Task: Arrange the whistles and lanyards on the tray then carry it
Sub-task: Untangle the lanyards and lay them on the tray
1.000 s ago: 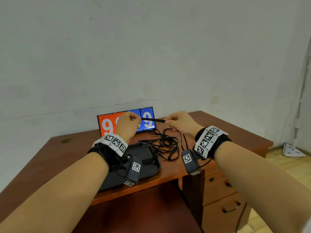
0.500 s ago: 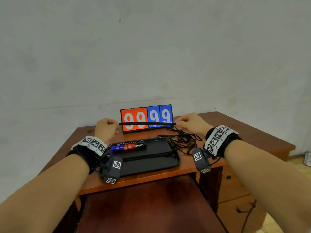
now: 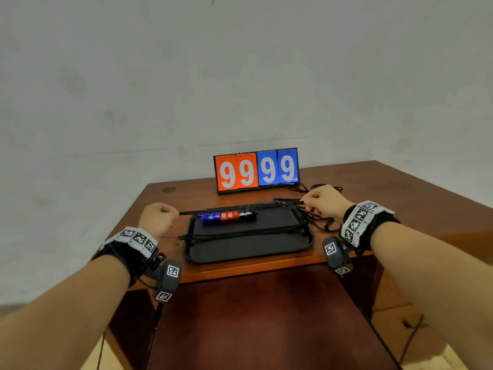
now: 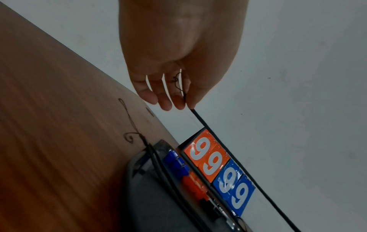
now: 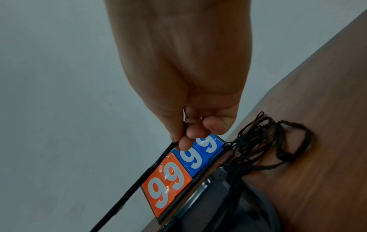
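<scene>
A black tray (image 3: pixel 248 249) lies on the wooden desk, with a row of blue, red and black whistles (image 3: pixel 228 215) along its far side. Straightened black lanyards (image 3: pixel 240 232) cross the tray's middle. One more black lanyard (image 3: pixel 190 212) is stretched taut between my hands, low over the whistles. My left hand (image 3: pixel 160 216) pinches its left end just left of the tray; the pinch shows in the left wrist view (image 4: pixel 185 102). My right hand (image 3: pixel 324 200) pinches the other end (image 5: pixel 178 141) at the tray's far right corner.
A flip scoreboard (image 3: pixel 257 170) showing 99 99 stands behind the tray by the wall. A tangle of loose black lanyards (image 3: pixel 320 220) lies on the desk right of the tray, under my right hand. Desk drawers (image 3: pixel 400 329) are at lower right.
My hands moved apart, pulling the lanyard straight, then came down from scoreboard height to just over the tray's far side.
</scene>
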The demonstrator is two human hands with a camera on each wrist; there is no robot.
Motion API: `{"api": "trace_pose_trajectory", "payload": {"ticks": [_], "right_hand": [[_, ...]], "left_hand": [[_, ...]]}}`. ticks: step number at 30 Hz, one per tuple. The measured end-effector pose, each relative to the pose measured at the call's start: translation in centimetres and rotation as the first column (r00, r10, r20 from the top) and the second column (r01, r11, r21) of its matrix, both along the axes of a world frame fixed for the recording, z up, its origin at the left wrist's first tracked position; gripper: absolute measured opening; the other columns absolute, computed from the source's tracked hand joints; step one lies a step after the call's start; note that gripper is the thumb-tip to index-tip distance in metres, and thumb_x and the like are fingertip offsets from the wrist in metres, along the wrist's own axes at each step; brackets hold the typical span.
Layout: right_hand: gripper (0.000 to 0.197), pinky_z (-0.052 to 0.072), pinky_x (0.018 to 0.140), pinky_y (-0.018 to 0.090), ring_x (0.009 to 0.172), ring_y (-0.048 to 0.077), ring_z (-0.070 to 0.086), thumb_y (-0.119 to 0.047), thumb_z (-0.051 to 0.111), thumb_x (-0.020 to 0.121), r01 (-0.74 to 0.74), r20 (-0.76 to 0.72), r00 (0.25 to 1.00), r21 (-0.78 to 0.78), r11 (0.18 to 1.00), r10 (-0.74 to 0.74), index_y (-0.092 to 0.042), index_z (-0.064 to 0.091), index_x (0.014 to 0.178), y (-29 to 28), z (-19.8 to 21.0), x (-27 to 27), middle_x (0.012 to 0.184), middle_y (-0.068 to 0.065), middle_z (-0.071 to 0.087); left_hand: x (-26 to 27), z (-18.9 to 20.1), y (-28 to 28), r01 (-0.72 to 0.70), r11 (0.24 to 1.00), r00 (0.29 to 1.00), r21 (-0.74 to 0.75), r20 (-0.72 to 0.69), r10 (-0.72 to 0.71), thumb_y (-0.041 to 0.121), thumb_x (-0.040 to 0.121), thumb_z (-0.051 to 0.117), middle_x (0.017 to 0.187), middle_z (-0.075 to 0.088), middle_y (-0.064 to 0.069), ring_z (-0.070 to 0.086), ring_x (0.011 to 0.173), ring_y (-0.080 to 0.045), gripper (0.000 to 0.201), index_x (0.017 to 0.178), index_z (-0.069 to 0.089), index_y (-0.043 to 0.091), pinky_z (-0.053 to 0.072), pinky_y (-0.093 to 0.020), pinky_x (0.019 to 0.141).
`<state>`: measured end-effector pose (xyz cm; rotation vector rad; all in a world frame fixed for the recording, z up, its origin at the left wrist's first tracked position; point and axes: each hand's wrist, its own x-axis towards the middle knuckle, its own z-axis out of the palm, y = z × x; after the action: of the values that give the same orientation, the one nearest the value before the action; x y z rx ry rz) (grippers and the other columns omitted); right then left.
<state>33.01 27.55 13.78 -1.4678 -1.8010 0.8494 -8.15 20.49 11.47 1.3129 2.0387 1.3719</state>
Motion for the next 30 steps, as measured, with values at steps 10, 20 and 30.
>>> {"api": "trace_pose_trajectory", "payload": {"ticks": [10,20,30], "right_hand": [[0.006,0.049,0.056,0.019,0.058,0.01,0.061,-0.01,0.066,0.088,0.063,0.122,0.99,0.033,0.997,-0.067,-0.011,0.072,0.087,3.4,-3.2,0.5,0.076,0.007,0.074],[0.018,0.046,0.066,0.02,0.077,0.008,0.064,-0.009,0.073,0.082,0.061,0.213,0.975,0.034,0.998,-0.067,-0.018,0.073,0.067,5.3,-5.1,-0.6,0.08,-0.004,0.071],[0.017,0.044,0.078,0.025,0.076,0.002,0.059,-0.009,0.074,0.082,0.052,0.252,0.966,0.016,0.998,-0.055,-0.022,0.073,0.071,6.0,-5.9,-0.8,0.078,-0.007,0.068]], "left_hand": [[-0.4,-2.2,1.3,0.038,0.991,0.983,-0.127,-0.173,-0.06,0.01,0.081,0.072,0.076,0.068,0.006,0.06,0.075,-0.013,0.014,0.071,0.073,0.019,0.043,-0.029,0.072],[-0.4,-2.7,2.7,0.048,0.97,0.954,-0.237,-0.277,-0.115,0.011,0.081,0.07,0.075,0.067,0.004,0.064,0.077,-0.017,0.014,0.07,0.07,0.019,0.043,-0.026,0.069],[-0.8,-3.5,3.7,0.09,0.951,0.94,-0.295,-0.292,-0.179,0.009,0.083,0.068,0.077,0.069,0.003,0.065,0.08,-0.019,0.018,0.072,0.071,0.022,0.047,-0.029,0.073]]}}
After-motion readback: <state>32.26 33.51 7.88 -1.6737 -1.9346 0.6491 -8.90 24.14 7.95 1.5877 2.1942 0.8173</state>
